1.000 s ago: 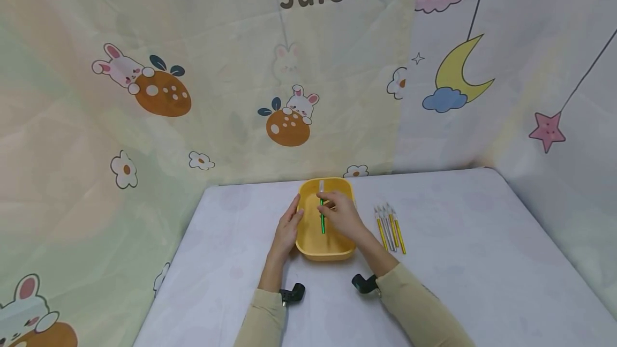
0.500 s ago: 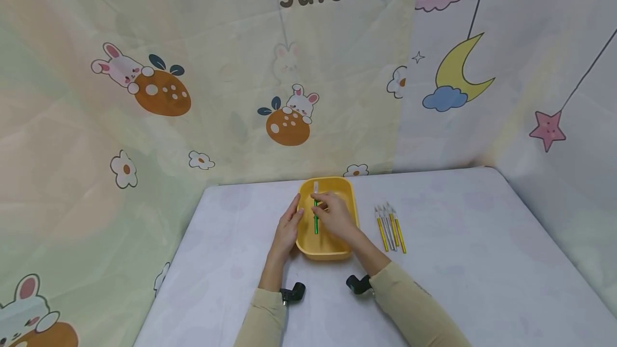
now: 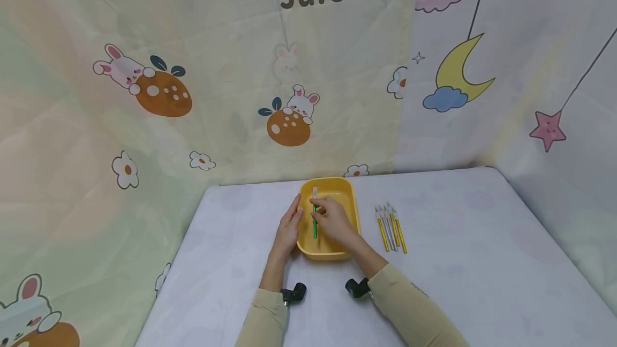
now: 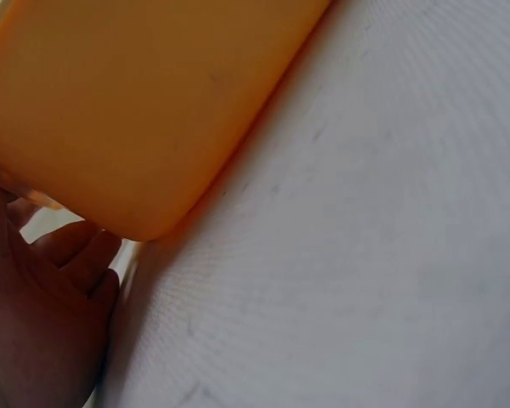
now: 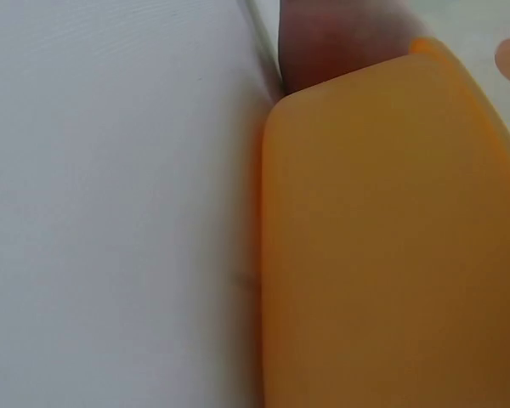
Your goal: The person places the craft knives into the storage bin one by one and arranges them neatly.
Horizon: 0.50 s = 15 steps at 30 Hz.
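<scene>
A yellow plastic tray (image 3: 331, 256) sits on the white table, its long side running away from me. My left hand (image 3: 286, 233) grips its left wall, thumb over the rim and fingers along the outside. In the left wrist view, that hand (image 4: 47, 314) shows beside the tray's wall (image 4: 153, 110). Over the inside of the tray, my right hand (image 3: 335, 221) pinches a slim green pen (image 3: 315, 227) with a clear or whitish far end. Whether the pen touches the tray floor, I cannot tell. The tray wall (image 5: 391, 238) hides the pen in the right wrist view.
Several slim pens (image 3: 390, 228) in yellow and silver lie side by side to the right of the tray, pale pointed ends away from me. A cartoon-printed cloth (image 3: 231, 68) hangs behind the white table (image 3: 463, 261).
My right hand has shifted left inside the tray with the green pen, then slightly toward me. The left hand and the tray have stayed put.
</scene>
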{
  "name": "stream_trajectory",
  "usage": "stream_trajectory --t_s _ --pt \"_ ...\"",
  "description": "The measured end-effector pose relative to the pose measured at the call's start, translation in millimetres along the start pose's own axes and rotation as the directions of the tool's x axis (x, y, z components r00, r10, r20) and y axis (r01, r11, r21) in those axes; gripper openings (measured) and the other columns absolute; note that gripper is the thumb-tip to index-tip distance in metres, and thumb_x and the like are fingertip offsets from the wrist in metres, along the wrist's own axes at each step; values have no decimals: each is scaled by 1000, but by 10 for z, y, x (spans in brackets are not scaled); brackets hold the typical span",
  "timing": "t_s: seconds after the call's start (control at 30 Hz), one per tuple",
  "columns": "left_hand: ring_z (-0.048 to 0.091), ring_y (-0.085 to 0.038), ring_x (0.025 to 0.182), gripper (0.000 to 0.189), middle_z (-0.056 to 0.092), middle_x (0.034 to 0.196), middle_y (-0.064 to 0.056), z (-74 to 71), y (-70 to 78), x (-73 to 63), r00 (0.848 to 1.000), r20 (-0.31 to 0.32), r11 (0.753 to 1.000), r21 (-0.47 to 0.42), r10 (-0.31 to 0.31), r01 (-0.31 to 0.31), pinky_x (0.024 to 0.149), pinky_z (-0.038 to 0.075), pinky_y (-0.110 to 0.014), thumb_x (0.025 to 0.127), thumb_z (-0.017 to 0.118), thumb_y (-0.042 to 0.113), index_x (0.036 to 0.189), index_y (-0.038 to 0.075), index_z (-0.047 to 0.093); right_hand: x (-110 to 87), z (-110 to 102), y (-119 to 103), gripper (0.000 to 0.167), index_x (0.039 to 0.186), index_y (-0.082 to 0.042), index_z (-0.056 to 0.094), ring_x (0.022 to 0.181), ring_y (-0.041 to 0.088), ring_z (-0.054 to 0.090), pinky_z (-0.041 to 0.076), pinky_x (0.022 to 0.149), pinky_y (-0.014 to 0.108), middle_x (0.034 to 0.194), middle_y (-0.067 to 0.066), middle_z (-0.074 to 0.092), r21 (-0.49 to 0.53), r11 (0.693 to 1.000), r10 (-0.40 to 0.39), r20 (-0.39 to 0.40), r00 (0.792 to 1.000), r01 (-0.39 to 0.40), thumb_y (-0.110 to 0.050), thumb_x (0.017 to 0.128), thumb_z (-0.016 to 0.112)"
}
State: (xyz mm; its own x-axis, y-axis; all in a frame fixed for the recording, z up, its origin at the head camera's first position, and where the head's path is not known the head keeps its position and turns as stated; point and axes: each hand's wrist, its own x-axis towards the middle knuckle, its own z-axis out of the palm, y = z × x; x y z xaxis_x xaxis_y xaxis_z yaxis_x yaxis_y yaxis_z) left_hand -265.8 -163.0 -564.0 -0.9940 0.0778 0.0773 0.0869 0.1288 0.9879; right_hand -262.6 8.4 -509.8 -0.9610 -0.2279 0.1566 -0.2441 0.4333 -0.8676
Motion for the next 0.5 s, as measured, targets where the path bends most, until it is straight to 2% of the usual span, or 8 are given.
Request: stream_trajectory --t_s 0.17,0.5 --pt "20 -17 161 51 32 169 9 10 9 -1 1000 -5 1000 1 -7 7 133 15 -46 113 42 33 163 28 36 -3 21 37 42 139 -5 66 100 20 69 62 79 28 125 11 67 -5 1000 9 17 1000 -9 -7 98 72" --pt "18 -17 161 52 30 171 8 10 3 4 1000 3 1000 7 -11 11 133 15 -46 113 42 35 164 28 34 5 17 62 42 140 -7 66 98 19 70 63 82 30 123 11 67 -72 997 45 104 994 -37 -8 98 72"
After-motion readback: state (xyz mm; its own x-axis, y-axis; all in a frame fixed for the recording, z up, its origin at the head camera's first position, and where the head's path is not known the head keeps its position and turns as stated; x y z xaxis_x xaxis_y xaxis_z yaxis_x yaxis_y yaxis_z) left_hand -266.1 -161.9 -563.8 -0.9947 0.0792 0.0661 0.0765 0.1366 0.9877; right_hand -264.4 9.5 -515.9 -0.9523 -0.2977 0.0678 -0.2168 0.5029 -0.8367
